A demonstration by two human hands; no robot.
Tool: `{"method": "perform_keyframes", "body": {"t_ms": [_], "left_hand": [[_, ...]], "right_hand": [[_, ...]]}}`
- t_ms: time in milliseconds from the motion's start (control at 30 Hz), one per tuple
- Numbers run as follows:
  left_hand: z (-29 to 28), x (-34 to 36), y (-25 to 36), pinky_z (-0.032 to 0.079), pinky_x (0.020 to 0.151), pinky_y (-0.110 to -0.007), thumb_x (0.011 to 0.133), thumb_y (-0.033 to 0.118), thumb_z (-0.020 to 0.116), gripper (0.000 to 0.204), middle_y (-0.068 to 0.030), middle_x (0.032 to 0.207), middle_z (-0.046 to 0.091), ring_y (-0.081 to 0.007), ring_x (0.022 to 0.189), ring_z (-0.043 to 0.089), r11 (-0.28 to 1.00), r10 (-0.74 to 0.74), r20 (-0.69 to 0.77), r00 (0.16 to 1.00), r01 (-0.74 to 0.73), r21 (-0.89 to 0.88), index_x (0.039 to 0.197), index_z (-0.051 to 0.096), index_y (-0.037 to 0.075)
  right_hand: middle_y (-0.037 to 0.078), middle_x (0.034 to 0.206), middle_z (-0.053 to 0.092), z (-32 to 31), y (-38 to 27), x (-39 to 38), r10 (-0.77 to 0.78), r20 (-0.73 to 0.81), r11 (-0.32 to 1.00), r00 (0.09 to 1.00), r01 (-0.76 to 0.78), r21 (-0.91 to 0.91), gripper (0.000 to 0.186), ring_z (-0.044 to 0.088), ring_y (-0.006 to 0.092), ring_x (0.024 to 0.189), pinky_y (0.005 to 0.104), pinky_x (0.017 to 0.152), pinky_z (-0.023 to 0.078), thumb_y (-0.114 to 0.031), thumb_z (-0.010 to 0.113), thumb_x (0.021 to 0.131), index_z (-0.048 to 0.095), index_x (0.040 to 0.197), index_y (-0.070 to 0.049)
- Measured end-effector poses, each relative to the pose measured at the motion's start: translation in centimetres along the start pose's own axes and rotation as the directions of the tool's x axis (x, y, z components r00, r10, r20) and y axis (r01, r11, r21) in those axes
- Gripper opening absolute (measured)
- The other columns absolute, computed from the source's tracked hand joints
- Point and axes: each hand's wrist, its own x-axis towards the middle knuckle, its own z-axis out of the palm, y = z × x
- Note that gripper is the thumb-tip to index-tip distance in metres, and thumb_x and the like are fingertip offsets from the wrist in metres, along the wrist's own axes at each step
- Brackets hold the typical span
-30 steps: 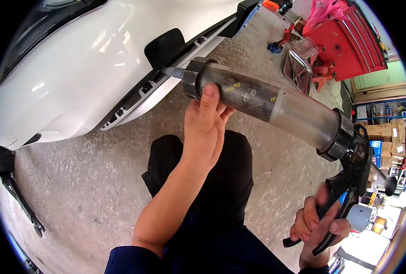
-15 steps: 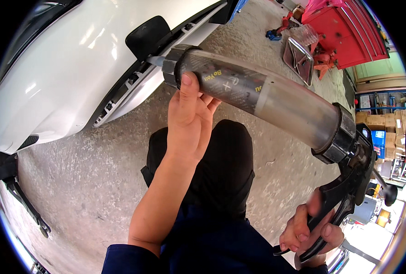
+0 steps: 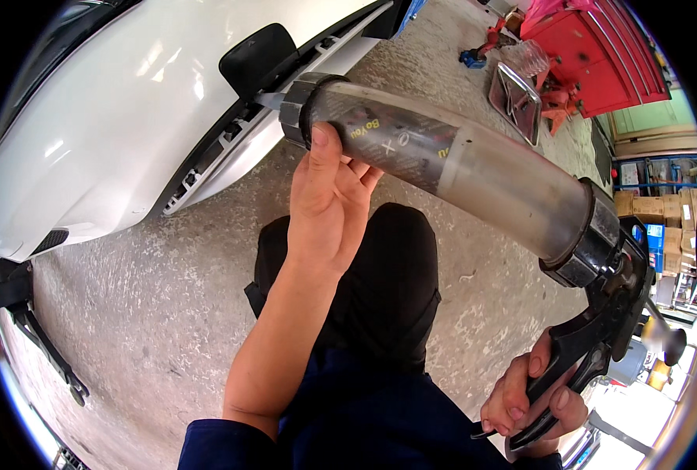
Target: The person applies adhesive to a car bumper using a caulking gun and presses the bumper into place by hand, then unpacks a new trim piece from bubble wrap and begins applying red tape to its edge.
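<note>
A caulking gun (image 3: 513, 184) with a cloudy clear barrel slants across the view. Through its front half shows a dark sealant pack (image 3: 391, 129) with yellow and white print. My left hand (image 3: 329, 200) props up the barrel just behind the black front cap (image 3: 305, 110), thumb on the near side and fingers underneath. At the lower right, my right hand (image 3: 528, 395) is wrapped round the black handle and trigger (image 3: 575, 348). The pale nozzle (image 3: 270, 100) points into the gap along the edge of a white car panel (image 3: 129, 102), beside a black flap (image 3: 258, 61). Its very tip is hidden.
White trim (image 3: 235, 160) with clips runs along the panel's edge. A black support arm (image 3: 47, 345) stands at the left. Beyond the gun are a metal tray (image 3: 514, 102) with tools, red jack stands (image 3: 558, 106), a red tool chest (image 3: 595, 59) and shelved cardboard boxes (image 3: 662, 207).
The gun's rear end has shifted slightly right and down. On my right hand, a finger that was blurred now rests against the handle. My left hand keeps its hold near the front cap.
</note>
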Motion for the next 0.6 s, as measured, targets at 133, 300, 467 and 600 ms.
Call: {"method": "perform_keyframes", "body": {"t_ms": [133, 300, 467, 600], "left_hand": [[-0.8, 0.1, -0.1, 0.032, 0.102, -0.038, 0.091, 0.048, 0.052, 0.050, -0.0046, 0.113, 0.060, -0.0174, 0.111, 0.052, 0.999, -0.007, -0.023, 1.000, 0.008, 0.034, 0.116, 0.054, 0.005], [-1.7, 0.3, -0.2, 0.030, 0.104, -0.039, 0.099, 0.040, 0.036, 0.038, 0.0004, 0.122, 0.057, -0.0150, 0.117, 0.050, 0.992, -0.032, 0.088, 0.996, 0.021, 0.123, 0.125, 0.048, 0.016], [-1.4, 0.4, -0.1, 0.031, 0.103, -0.039, 0.098, 0.041, 0.037, 0.038, 0.0008, 0.120, 0.059, -0.0148, 0.116, 0.051, 0.993, -0.030, 0.084, 0.996, 0.020, 0.116, 0.124, 0.049, 0.016], [0.0, 0.1, 0.0, 0.036, 0.096, -0.036, 0.091, 0.049, 0.051, 0.051, -0.0054, 0.111, 0.060, -0.0162, 0.106, 0.054, 0.995, 0.017, -0.060, 0.998, -0.010, 0.104, 0.116, 0.052, 0.005]], "right_hand": [[0.021, 0.077, 0.052, 0.3, 0.2, 0.2, -0.008, 0.003, 0.996, 1.000, 0.008, 0.087, 0.048, 0.060, 0.0369, 0.066, 0.0556, 0.069, 0.051, -0.018, 0.063, 0.078, 0.035, 0.114, -0.001], [0.022, 0.110, 0.050, 0.3, 0.9, 0.8, 0.000, 0.127, 0.966, 0.992, -0.033, 0.258, 0.069, 0.051, 0.0456, 0.111, 0.0670, 0.101, 0.027, -0.005, 0.063, 0.068, 0.029, 0.128, -0.005], [0.017, 0.099, 0.050, 2.4, 0.9, 0.8, 0.016, 0.052, 0.947, 0.999, -0.032, 0.321, 0.065, 0.055, 0.0377, 0.098, 0.0635, 0.097, 0.032, -0.008, 0.061, 0.070, 0.031, 0.127, -0.008], [0.012, 0.088, 0.046, 2.3, 1.0, 0.6, 0.029, 0.065, 0.948, 0.997, -0.048, 0.316, 0.055, 0.054, 0.0291, 0.082, 0.0540, 0.083, 0.041, -0.012, 0.059, 0.072, 0.034, 0.121, -0.009]]}}
